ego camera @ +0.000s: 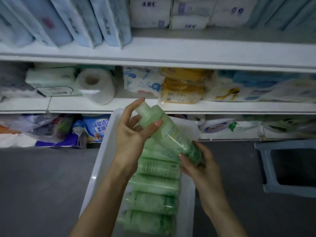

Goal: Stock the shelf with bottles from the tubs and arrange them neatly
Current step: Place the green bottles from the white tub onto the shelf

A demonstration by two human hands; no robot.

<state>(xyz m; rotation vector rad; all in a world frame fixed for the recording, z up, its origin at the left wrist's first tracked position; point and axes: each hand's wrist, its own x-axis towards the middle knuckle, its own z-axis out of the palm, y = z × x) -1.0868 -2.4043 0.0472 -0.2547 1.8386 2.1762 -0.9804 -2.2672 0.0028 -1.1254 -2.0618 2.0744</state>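
A pale green bottle [168,130] is held tilted above the white tub [100,161], its cap pointing up and left toward the shelf. My left hand [132,130] grips its neck and cap end, thumb across the shoulder. My right hand [196,161] holds the bottle's base from below. Under them, several more green bottles [156,185] lie side by side in a row inside the tub. The white shelf [68,104] stands just beyond the tub.
The middle shelf carries tissue packs [51,82], a paper roll [95,86] and yellow wipe packs [183,86]. Bagged goods [93,127] fill the bottom shelf. A blue-grey plastic stool [289,166] stands on the grey floor at right.
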